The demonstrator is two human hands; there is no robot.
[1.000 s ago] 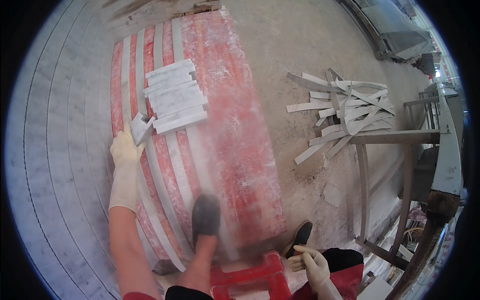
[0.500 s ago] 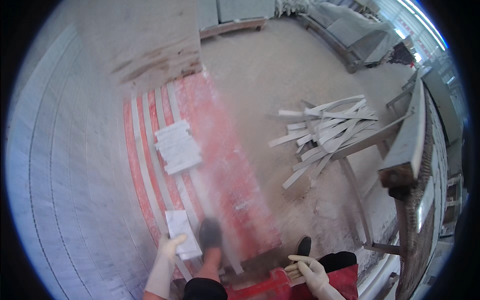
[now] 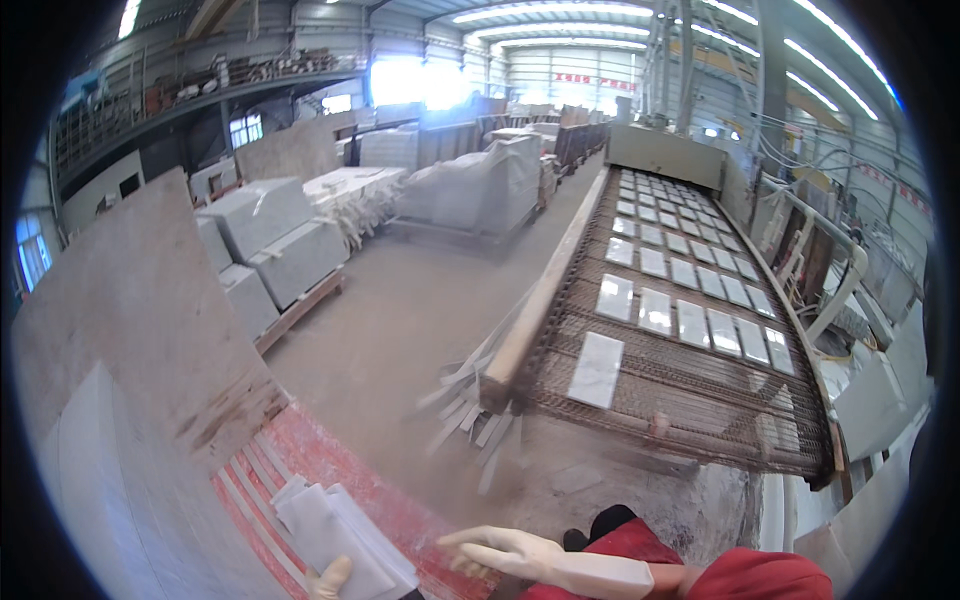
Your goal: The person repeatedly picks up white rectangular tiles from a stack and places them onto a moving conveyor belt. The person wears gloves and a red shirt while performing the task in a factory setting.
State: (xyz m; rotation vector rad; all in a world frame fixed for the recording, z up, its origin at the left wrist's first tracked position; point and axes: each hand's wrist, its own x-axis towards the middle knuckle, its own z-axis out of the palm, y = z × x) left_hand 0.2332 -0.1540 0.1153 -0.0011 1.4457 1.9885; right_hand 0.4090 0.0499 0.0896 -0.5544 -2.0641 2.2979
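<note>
White tile in left hand

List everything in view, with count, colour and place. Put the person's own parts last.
near tiles: several, white, lower left
red board: one, red with pale strips, beneath the near tiles
upright board: one, brownish, left
blocks: several, pale grey, upper left
pallet: one visible, brown, under the blocks
wrapped stack: one, whitish, upper centre
conveyor: one, brown, right
conveyor tiles: dozens, white, in rows
loose strips: many, whitish, floor beside the conveyor
roof lights: several, white, overhead
left hand: one, cream glove, thumb at the near tiles, rest hidden
right hand: one, cream glove, empty, lower centre
red clothing: lower right
</note>
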